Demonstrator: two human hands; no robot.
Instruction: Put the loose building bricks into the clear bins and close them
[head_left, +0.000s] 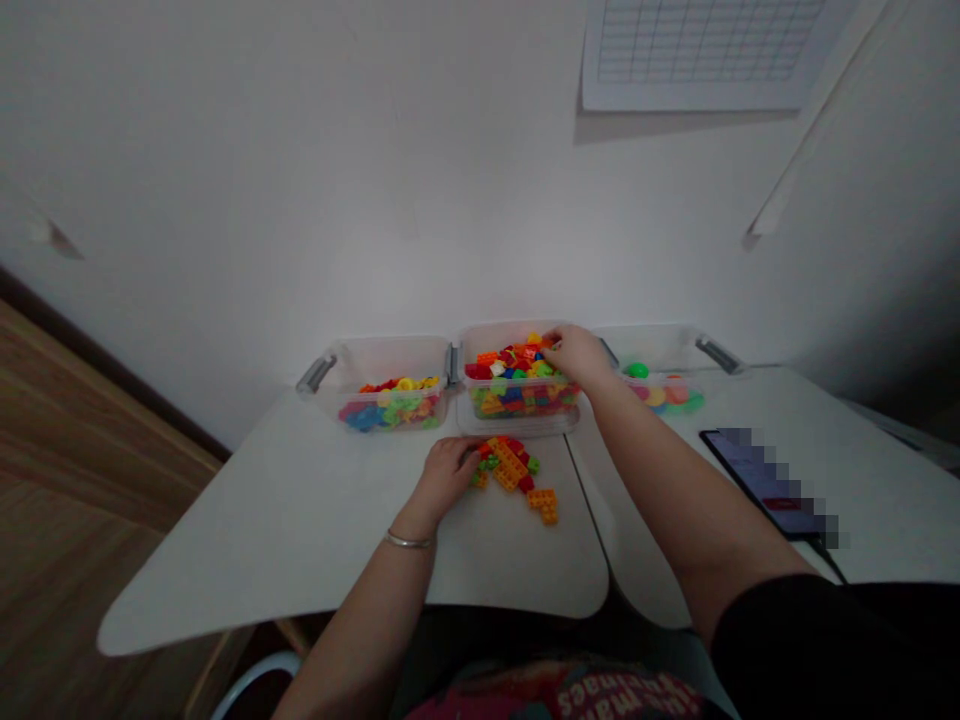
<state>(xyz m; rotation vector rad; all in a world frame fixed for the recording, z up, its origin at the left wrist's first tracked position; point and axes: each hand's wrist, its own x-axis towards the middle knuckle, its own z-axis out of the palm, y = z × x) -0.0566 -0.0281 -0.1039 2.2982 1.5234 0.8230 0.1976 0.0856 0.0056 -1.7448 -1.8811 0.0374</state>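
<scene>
My left hand (448,477) lies on the table with its fingers curled against the left edge of a cluster of orange, red and green plastic toy bricks (508,465). A small orange brick stack (543,506) sits apart, just right of the cluster. My right hand (579,357) reaches over the near wall of a clear plastic bin (517,420) heaped with colourful bricks. Its fingertips are at the brick heap, and whatever lies under them is hidden.
A clear bin of bricks (394,352) stands to the left, and a clear bin of round coloured pieces (660,345) to the right. A dark phone (765,480) with a cable lies on the right table section. The white table's front edge curves near my body, with a wooden floor beyond its left side.
</scene>
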